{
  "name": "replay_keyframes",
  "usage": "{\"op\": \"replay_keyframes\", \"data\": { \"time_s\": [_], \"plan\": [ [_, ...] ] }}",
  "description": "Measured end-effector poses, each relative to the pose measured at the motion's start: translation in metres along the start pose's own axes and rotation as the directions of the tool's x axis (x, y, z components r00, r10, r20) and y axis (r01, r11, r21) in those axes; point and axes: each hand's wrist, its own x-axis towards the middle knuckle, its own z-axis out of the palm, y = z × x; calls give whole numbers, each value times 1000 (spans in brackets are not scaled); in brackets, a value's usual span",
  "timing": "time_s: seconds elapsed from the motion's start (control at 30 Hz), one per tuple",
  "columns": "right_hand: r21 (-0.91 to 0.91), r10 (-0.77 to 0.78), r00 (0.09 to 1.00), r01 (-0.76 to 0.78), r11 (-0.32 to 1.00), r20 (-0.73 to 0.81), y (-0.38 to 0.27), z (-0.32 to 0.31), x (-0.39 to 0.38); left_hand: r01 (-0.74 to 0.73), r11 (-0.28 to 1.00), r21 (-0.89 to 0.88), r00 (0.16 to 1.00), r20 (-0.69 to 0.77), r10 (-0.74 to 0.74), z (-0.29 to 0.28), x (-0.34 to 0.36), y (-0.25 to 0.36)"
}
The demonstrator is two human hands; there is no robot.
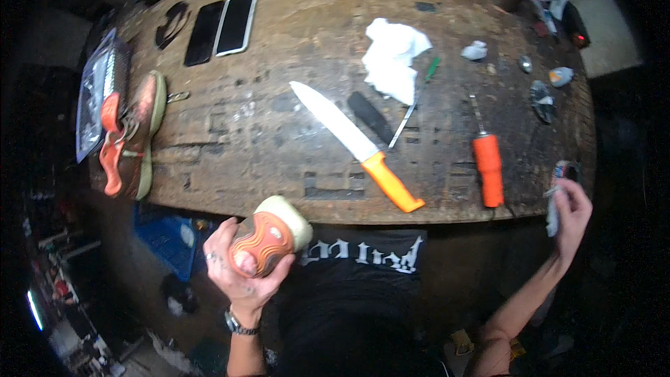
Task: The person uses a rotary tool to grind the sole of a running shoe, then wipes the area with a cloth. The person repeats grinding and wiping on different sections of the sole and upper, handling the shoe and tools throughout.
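Note:
Just off the front edge of the table, my left hand (pixel 246 293) is wrapped round a brown and orange shoe (pixel 259 241). Its heel end and cream sole show above the fingers; the rest is hidden. By the table's right front corner, my right hand (pixel 575 213) has its fingers pinched together. A small whitish object (pixel 553 218) shows at the fingertips, too unclear to name, with a dark round thing (pixel 567 169) just behind. A matching shoe (pixel 149 132) lies at the table's left edge, its orange tongue or strap showing.
On the worn wooden table (pixel 265 132) lie a large knife (pixel 342 129) with an orange handle, a dark whetstone-like bar (pixel 370 117), an orange-handled awl-like tool (pixel 488 167), a green-handled screwdriver (pixel 412 112), white cloth (pixel 393 56), two phones (pixel 236 24) and a clear plastic box (pixel 101 98).

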Motion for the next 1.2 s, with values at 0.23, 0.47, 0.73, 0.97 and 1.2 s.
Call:
{"op": "replay_keyframes", "data": {
  "time_s": [0.23,0.47,0.73,0.97,1.2],
  "plan": [
    [701,-401,663,-271,660,633,-132,282,-75,-45,999,23,999,-4,45,-3,7,8],
    [612,-445,690,3,791,572,-154,311,-88,-111,986,126,993,-22,115,10,-1,18],
    [537,-340,688,-85,839,641,-137,316,-86,-166,932,322,986,28,166,34,-28,31],
    [487,-374,623,-14,873,687,-148,317,-82,-202,923,328,979,65,191,35,-43,25],
    [535,-460,655,100,839,599,-151,308,-81,-198,930,310,980,39,195,37,-43,23]
  ]
}}
